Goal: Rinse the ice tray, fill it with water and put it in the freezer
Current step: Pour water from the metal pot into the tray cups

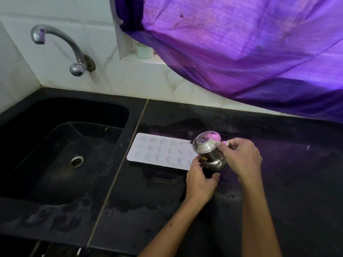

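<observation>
Head view: both hands, left and right, each grip closed on a tilted steel pot over the white star-celled ice tray on the black desk.

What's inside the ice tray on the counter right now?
The ice tray shows rows of star-shaped pockets; whether they hold water cannot be told. Its right end is hidden behind the steel pot held by the left hand and right hand.

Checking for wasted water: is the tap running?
Off. No stream falls from the tap spout into the sink; both hands are at the steel pot.
</observation>
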`<action>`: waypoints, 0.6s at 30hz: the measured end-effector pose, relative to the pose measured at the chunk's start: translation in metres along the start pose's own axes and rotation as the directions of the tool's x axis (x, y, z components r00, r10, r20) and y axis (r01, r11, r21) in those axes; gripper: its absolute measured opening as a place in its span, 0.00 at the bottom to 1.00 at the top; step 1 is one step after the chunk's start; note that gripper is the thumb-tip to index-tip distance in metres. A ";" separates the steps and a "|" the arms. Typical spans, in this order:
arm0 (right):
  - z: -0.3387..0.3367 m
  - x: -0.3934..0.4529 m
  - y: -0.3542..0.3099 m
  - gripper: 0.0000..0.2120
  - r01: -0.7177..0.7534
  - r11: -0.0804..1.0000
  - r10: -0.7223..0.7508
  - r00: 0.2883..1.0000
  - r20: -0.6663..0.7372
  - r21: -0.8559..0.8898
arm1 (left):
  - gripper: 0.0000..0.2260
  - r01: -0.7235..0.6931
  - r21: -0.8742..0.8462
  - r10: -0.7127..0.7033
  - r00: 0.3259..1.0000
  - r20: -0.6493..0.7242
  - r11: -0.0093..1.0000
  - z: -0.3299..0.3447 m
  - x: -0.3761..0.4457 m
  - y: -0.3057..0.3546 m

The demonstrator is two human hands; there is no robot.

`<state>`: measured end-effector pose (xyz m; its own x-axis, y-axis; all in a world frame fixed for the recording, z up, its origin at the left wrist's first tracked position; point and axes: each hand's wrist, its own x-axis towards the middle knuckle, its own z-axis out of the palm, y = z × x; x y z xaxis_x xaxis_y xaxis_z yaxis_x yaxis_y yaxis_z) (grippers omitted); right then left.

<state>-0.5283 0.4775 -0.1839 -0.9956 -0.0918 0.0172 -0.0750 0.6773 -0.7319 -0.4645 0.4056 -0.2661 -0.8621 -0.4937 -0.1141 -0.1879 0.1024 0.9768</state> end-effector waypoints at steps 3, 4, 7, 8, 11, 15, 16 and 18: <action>0.001 0.001 -0.001 0.11 0.007 1.000 -0.007 1.000 0.008 -0.005 | 0.25 0.006 -0.001 -0.006 1.000 0.006 1.000 -0.001 0.001 0.000; 0.002 0.001 -0.001 0.11 0.009 1.000 -0.009 1.000 0.010 -0.009 | 0.25 0.009 -0.002 -0.009 1.000 0.006 1.000 -0.001 0.001 0.000; 0.002 0.002 -0.002 0.09 0.012 1.000 -0.012 1.000 0.012 -0.020 | 0.26 0.015 -0.012 -0.015 1.000 -0.002 1.000 -0.001 0.002 0.001; 0.003 0.002 -0.002 0.09 0.013 1.000 -0.013 1.000 0.011 -0.023 | 0.26 0.017 -0.014 -0.017 1.000 -0.004 1.000 -0.001 0.002 0.001; 0.004 0.003 -0.003 0.10 0.016 0.999 -0.015 1.000 0.008 -0.034 | 0.26 0.023 -0.014 -0.023 1.000 -0.001 1.000 -0.001 0.002 0.000; 0.005 0.003 -0.004 0.10 0.011 0.998 -0.011 1.000 0.001 -0.058 | 0.25 0.021 -0.018 -0.021 1.000 0.010 1.000 -0.001 0.004 -0.001; 0.005 0.003 -0.004 0.11 0.010 0.998 -0.010 1.000 0.000 -0.063 | 0.25 0.020 -0.020 -0.019 1.000 0.013 1.000 0.000 0.004 -0.001; 0.005 0.003 -0.004 0.11 0.010 0.998 -0.010 1.000 -0.001 -0.065 | 0.25 0.014 -0.017 -0.014 1.000 0.015 1.000 0.000 0.005 0.000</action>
<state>-0.5309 0.4708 -0.1843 -0.9949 -0.0977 0.0252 -0.0883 0.7224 -0.6858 -0.4685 0.4032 -0.2666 -0.8663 -0.4822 -0.1301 -0.1917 0.0804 0.9782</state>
